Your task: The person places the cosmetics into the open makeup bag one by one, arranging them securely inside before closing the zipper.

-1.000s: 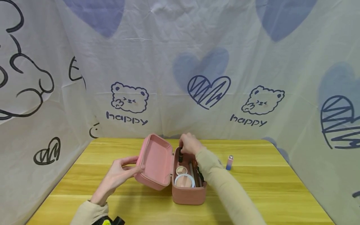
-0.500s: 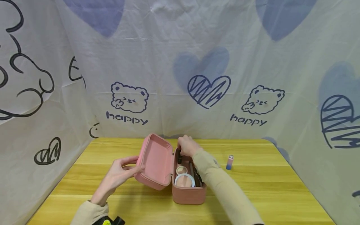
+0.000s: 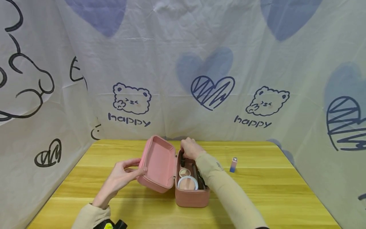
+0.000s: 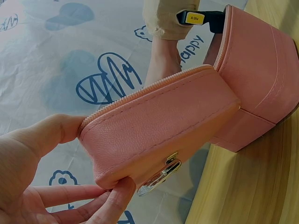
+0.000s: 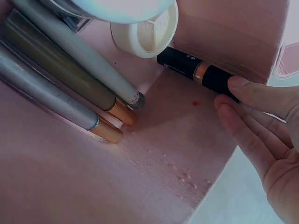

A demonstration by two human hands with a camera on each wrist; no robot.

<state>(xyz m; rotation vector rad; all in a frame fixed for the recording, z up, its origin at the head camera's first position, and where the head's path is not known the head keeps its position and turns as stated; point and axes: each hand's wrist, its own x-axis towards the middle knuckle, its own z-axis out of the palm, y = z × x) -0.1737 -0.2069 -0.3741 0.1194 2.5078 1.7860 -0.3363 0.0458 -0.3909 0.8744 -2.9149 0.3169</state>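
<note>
In the head view, I saw a pink cosmetic case on a wood-grain table, its lid swung out to the left. The person's left hand was clamped on the lid's outer near corner. The right hand reached into the far end of the case, gripping a black lipstick tube whose lower part was down inside. Closer to the camera, the case held a small round palette and a white-rimmed powder compact. A beige sleeve hid part of the right wall. A pink-and-blue lipstick was on the table, well apart to the right, and a white cloth printed with hearts, bears and the word "happy" hung behind. In the left wrist view, I could make out the left thumb at the lid's zipper and fingertips beneath the corner, near a metallic handle. In the right wrist view, thumb and fingers pinched one end of the black tube, which had a copper-coloured band; its other end was just beside the palette, though I couldn't tell whether they touched. Three slim tubes lay side by side, two with copper-coloured ends.
</note>
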